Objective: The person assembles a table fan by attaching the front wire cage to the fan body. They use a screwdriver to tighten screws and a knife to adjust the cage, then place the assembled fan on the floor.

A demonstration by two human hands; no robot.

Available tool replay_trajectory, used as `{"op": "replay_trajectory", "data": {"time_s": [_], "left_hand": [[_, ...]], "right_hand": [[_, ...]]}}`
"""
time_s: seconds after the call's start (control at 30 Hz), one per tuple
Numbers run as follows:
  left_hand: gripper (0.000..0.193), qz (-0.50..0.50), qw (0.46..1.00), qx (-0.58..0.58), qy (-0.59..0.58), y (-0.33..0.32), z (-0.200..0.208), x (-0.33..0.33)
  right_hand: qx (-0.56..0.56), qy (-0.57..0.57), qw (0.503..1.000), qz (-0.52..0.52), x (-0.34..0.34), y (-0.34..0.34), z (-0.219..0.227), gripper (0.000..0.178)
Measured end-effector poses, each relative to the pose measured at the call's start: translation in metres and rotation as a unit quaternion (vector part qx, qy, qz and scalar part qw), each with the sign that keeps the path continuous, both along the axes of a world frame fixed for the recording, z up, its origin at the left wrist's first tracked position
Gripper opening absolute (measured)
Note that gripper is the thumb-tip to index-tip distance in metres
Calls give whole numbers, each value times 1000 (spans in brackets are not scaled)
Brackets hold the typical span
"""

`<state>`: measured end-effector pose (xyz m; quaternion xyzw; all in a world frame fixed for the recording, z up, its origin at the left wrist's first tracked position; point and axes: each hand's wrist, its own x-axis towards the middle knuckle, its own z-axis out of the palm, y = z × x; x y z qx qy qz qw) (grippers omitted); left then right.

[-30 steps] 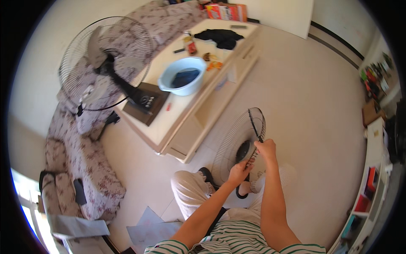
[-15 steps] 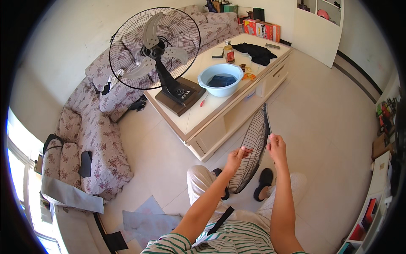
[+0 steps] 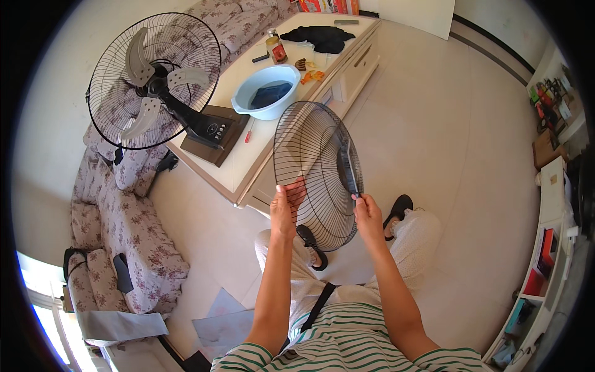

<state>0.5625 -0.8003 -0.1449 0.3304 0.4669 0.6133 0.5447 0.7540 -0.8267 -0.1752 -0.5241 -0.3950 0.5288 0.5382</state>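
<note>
A round black wire fan grille [image 3: 313, 217] is held up tilted in front of my legs. My left hand [image 3: 284, 214] grips its left edge, thumb on the near side and fingers behind the wires. My right hand [image 3: 368, 217] is closed at the grille's right side, around the lower end of a slim grey strip-like tool [image 3: 352, 167]. That tool lies against the grille's dark middle, and its exact kind is not clear. On the table stands a fan [image 3: 158, 90] with grey blades exposed and its rear guard in place.
The cream table [image 3: 232, 180] also bears a light-blue basin [image 3: 268, 111] with dark cloth in liquid, a red-handled screwdriver [image 3: 248, 136], a jar [image 3: 276, 51] and black cloth [image 3: 319, 38]. A floral sofa [image 3: 139, 260] runs along the left. Shelves [image 3: 539, 273] line the right.
The grille has turned from nearly edge-on to show its broad face, and has come up to the left. Both hands moved left with it. The view has shifted right.
</note>
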Motion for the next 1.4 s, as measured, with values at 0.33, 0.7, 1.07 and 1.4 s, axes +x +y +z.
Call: {"op": "replay_trajectory", "data": {"time_s": [0.33,0.7,1.07,1.4], "left_hand": [[48,37,999,-23,-13,9,4,-24],[47,148,985,20,-88,-36,-5,-80],[59,277,951,20,-136,-113,-7,-120],[57,383,890,89,-231,-139,-40,-126]], "right_hand": [[130,-310,938,85,-64,17,61,14],[155,-365,908,136,-117,13,51,14],[209,-387,878,187,-143,-19,36,15],[203,-346,891,213,-138,-14,27,18]]}}
